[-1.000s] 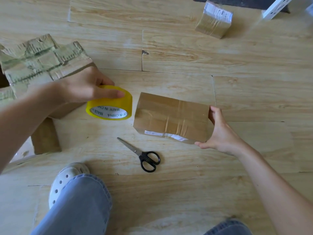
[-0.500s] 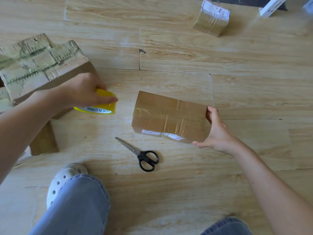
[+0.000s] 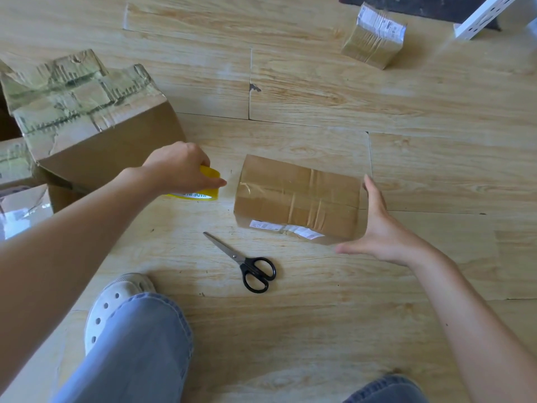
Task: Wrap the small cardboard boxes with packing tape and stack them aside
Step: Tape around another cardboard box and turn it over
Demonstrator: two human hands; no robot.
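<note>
The flat cardboard box [image 3: 296, 196] lies on the wood floor [image 3: 319, 82], its top glossy with tape; it is probably light, stiff and slick, and best taken by its short ends. The right hand [image 3: 380, 228], fingers straight, is spread against the box's right end. Just left of the box, the left hand [image 3: 180, 170] grips the yellow tape roll [image 3: 209, 177].

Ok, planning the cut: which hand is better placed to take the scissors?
Right, likely. The right hand is open beside the box, holding nothing; the left hand grips the tape. The scissors lie untouched between them.
</note>
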